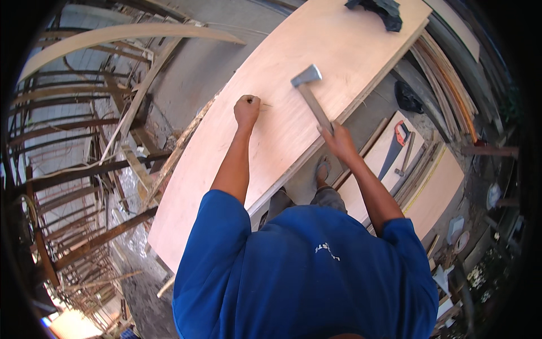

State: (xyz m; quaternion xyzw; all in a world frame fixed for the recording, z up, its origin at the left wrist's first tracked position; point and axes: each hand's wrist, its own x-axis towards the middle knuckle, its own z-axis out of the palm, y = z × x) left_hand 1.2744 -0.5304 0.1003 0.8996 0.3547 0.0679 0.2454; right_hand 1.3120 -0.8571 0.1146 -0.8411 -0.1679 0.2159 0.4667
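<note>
A long curved plywood board lies stacked on more sheets across the middle. My left hand is closed on its surface, its fingers pinched on something small that I cannot make out; a thin dark line shows beside it. My right hand, at the board's right edge, grips the wooden handle of a hatchet, whose metal head is raised over the board, right of and above my left hand. A crumpled black plastic piece lies on the board's far end.
At right, a lower board holds a red-handled saw and a hammer, beside wood strips and a black bag. Timber framing and a curved plank fill the left. My sandalled foot stands below the board's edge.
</note>
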